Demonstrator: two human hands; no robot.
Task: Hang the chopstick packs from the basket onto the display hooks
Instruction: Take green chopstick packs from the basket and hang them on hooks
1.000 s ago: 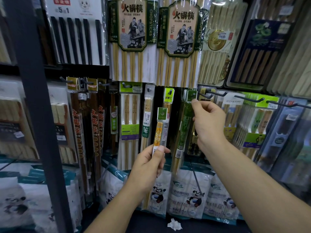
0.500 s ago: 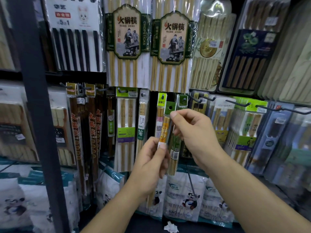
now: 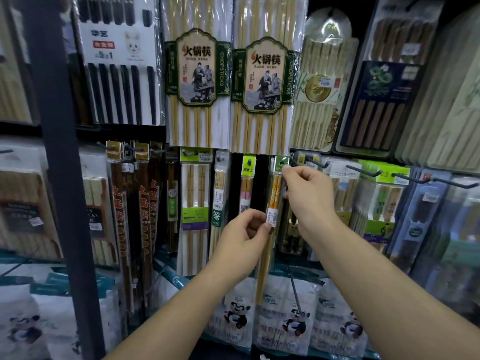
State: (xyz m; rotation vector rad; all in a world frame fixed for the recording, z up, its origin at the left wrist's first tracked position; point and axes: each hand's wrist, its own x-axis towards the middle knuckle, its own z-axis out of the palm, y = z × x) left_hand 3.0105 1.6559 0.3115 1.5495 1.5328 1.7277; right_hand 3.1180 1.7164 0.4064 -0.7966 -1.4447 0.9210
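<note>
Two hands share one chopstick pack (image 3: pixel 274 198) — the left hand (image 3: pixel 241 240) pinches its middle to steady it, the right hand (image 3: pixel 309 196) pinches just under the green header (image 3: pixel 281 162), likely to thread its hole onto the display hook (image 3: pixel 296 163) beyond.

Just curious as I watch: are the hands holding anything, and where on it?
One narrow chopstick pack: the right hand pinches its green header card, the left hand pinches it by the white sticker.

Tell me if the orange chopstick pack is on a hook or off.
Cannot tell. Left hand pinches the pack at its label, right hand pinches its green header beside a hook; whether the hook passes through is hidden.
</note>
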